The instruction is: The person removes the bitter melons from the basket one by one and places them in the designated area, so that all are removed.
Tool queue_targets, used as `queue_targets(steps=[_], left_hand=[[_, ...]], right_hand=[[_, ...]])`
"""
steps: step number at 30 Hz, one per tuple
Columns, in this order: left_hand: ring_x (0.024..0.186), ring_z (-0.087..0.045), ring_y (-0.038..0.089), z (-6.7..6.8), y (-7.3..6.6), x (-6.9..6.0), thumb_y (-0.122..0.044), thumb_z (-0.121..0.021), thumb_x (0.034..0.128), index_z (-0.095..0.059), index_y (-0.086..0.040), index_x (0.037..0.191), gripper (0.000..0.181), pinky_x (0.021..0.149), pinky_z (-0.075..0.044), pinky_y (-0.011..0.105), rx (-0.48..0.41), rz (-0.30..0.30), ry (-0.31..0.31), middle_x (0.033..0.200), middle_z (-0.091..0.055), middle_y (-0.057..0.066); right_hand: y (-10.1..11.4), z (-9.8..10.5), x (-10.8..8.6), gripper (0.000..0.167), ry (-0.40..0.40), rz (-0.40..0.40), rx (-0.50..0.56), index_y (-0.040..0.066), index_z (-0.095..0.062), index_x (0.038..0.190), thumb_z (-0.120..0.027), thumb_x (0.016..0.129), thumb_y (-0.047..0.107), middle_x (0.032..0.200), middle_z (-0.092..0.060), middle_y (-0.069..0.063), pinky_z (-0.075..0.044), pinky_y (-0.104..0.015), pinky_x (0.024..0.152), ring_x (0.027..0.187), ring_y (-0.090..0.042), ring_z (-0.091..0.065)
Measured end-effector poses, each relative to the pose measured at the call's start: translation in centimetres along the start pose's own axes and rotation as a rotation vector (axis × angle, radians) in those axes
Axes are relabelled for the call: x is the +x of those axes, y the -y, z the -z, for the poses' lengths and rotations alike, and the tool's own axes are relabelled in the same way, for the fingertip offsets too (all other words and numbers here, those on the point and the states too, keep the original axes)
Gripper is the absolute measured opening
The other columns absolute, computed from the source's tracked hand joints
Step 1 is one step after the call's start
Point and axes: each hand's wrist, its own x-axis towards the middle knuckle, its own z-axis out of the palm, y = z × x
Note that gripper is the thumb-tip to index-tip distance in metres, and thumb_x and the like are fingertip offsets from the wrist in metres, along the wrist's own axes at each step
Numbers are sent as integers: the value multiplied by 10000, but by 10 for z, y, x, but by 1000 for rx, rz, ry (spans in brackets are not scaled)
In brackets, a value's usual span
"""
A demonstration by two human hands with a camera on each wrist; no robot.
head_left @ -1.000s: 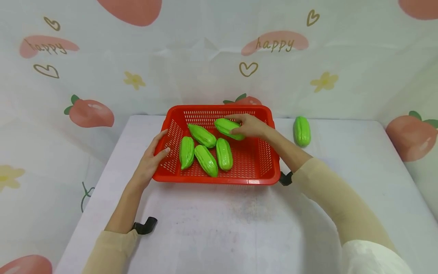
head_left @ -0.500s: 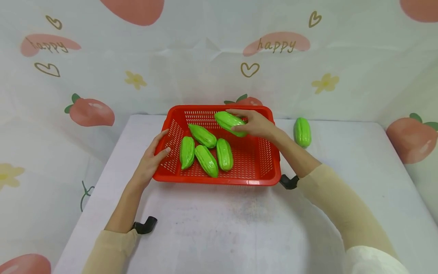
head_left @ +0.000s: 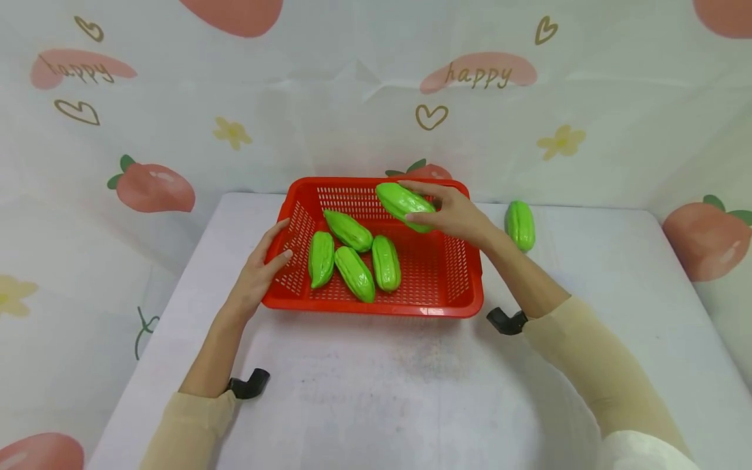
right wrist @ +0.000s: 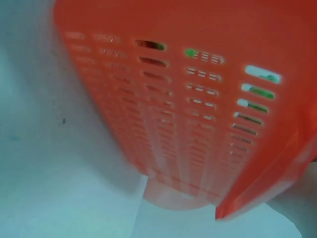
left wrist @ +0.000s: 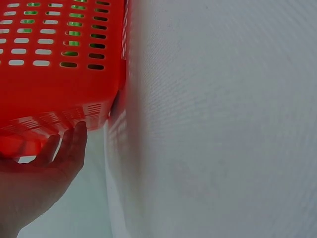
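Observation:
My right hand [head_left: 455, 212] holds a green ridged bitter melon [head_left: 405, 203] between thumb and fingers, raised over the right back part of a red basket [head_left: 376, 308]. Several more such melons [head_left: 386, 264] lie together in the basket's left and middle part. At the left end, my left hand [head_left: 255, 274] grips the basket's rim, its thumb over the edge. The left wrist view shows this hand's fingers [left wrist: 77, 144] against the outer wall. In the right wrist view the basket's slotted side fills the picture, and the held melon is hidden.
Another bitter melon [head_left: 520, 225] lies on the white table [head_left: 376, 385], right of the basket near the back edge. A patterned white cloth [head_left: 329, 98] hangs close behind the table. Black wrist pieces [head_left: 506, 322] stick out from both forearms.
My right hand has lifted the melon from within the basket, moving up and slightly right. The left hand stays at the basket's left end; the other melons lie as before.

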Motion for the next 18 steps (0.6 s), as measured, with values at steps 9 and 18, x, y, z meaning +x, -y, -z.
queue_targets(steps=[9,18], left_hand=[[1207,-477,360,-1,-4,2,-264,-496,1038,-242,-395,1564,599,831,-566,331,7,-1,-1,1536,-314,84],[1209,-456,336,0,-3,0,-300,-501,1035,-224,-400,1568,609,818,-562,306,25,18,0,1540,-297,90]], right_hand=[[-6,14,-13,595,-97,20,82,320,-510,1458,-735,910,262,1308,-535,-34,-469,-330,814,1067,-241,-498],[-13,23,-30,584,-167,-23,85,310,-517,1457,-725,913,268,1314,-547,-52,-468,-318,805,1060,-236,-483]])
